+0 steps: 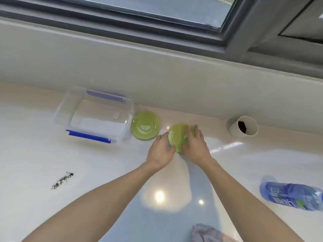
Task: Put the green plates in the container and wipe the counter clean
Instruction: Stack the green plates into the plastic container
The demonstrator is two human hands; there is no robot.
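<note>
Two green plates lie on the white counter (174,180) near the back wall. One green plate (145,125) rests flat just right of a clear plastic container (95,116) with blue clips. Both hands hold the other green plate (177,137): my left hand (161,151) grips its left edge, and my right hand (194,144) lies over its right side with fingers spread across the top. The container stands open with nothing in it. A streak of dark crumbs (63,179) lies on the counter at the left.
A white cup (242,125) holding dark grounds lies on its side at the back right. A blue plastic bottle (291,195) lies at the right edge. A crumpled grey cloth (209,233) sits at the bottom. A window sill runs behind the counter.
</note>
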